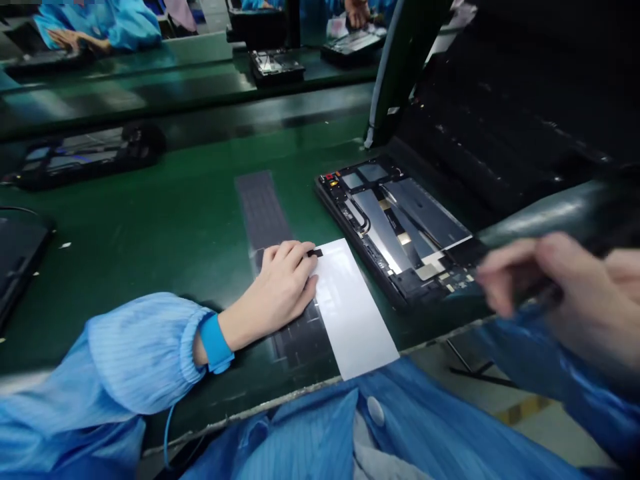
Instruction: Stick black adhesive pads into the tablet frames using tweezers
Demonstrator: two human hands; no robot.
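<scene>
My left hand (280,290), with a blue wrist strap (217,342), is closed at the left edge of a white sheet (357,313). A small black piece (316,253) shows by its fingertips on the sheet's upper left corner. Under this hand lies a dark strip sheet (265,210) with faint rectangular marks. To the right sits an opened flat electronic device (400,233), its inner parts, cables and grey panels bare. My right hand (555,287) hovers off the device's near right corner, fingers curled and blurred; whether it holds anything is unclear.
Behind the device rises a black padded case-like form (515,113). Another opened device (85,157) lies at far left, with a dark flat unit (20,260) nearer. Across the bench, co-workers' hands (75,40) and more opened devices (277,65) appear. The green bench's front edge (260,405) runs before me.
</scene>
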